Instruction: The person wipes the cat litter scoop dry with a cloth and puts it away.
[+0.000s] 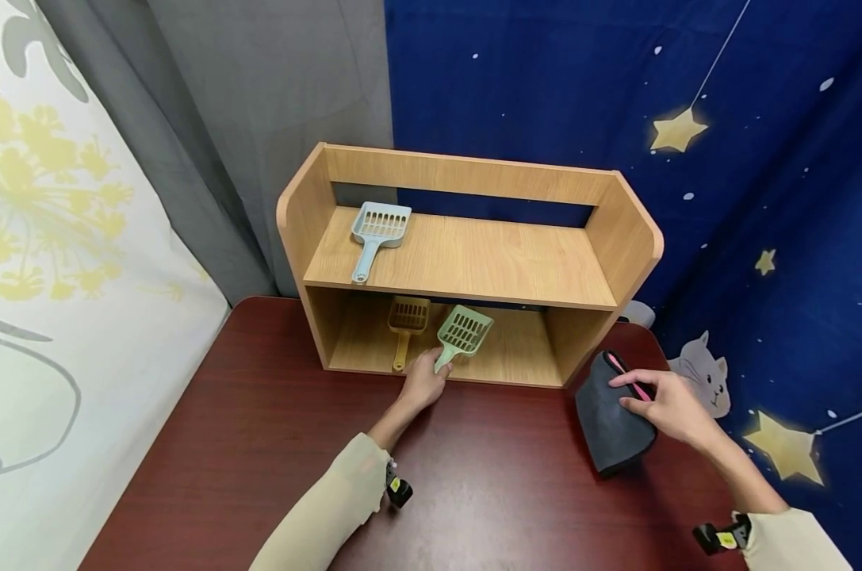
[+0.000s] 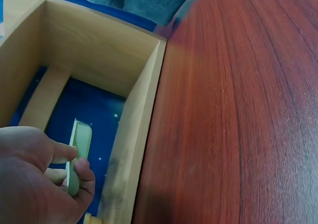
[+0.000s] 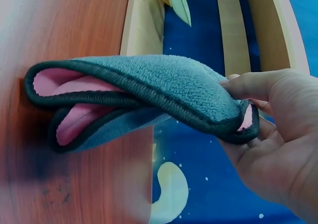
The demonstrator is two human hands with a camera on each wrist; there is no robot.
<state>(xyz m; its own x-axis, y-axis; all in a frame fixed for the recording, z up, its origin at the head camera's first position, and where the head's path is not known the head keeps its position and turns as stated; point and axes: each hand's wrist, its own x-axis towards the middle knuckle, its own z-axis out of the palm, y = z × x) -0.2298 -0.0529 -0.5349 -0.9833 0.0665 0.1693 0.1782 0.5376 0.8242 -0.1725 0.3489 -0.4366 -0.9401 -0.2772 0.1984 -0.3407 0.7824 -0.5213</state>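
Note:
In the head view my left hand (image 1: 425, 381) grips the handle of a green slotted litter scoop (image 1: 465, 330) at the lower shelf's opening. The left wrist view shows thumb and fingers of the left hand (image 2: 44, 169) curled round the green scoop's handle (image 2: 73, 179). On the right, my right hand (image 1: 669, 404) pinches a folded grey cloth (image 1: 612, 420) with pink inside and dark edging. In the right wrist view the cloth (image 3: 169, 85) hangs in folds from the right hand (image 3: 278, 119). Beside the green scoop lies a yellow-brown scoop (image 1: 408, 317) on the lower shelf.
A two-tier wooden shelf (image 1: 466, 297) stands at the back of the dark red table (image 1: 473, 476). On its upper board, at the left, lies a pale blue scoop (image 1: 381, 230). Curtains hang behind it, and a grey cat figure (image 1: 703, 377) shows at the right.

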